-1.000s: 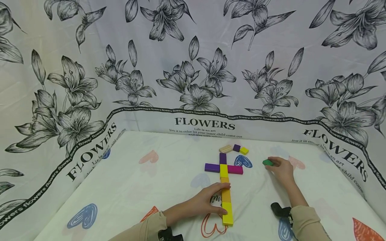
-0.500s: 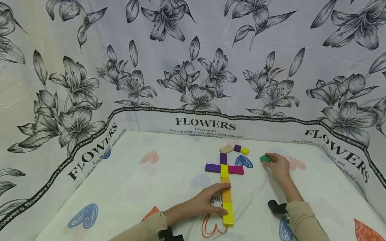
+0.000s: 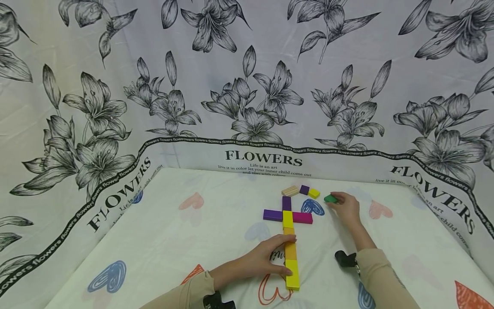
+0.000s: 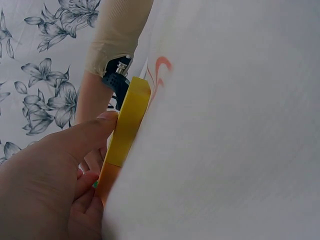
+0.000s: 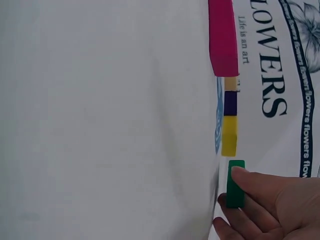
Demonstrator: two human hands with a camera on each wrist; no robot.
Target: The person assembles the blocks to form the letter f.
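A column of yellow and orange wooden blocks (image 3: 290, 249) runs toward me on the cloth. My left hand (image 3: 262, 259) rests along its left side, thumb on the near yellow block (image 4: 129, 120) and fingertips by the orange block (image 4: 107, 182). At the column's far end, a purple block (image 3: 272, 215) and a magenta block (image 3: 302, 218) form a crossbar, with another purple block (image 3: 286, 203) beyond. To the right, my right hand (image 3: 347, 210) pinches a green block (image 5: 235, 187) between thumb and fingers. The green block is close to a small yellow block (image 3: 314, 193).
Near the back lies a group of natural wood pieces (image 3: 290, 191), beside a small dark purple block (image 3: 304, 189). A white cloth (image 3: 216, 240) with printed hearts covers the table. Behind it hangs a flower-print curtain (image 3: 216, 107).
My right hand has moved left and slightly away from me with the green block, nearer the small yellow block. The left hand and the column have stayed in place.
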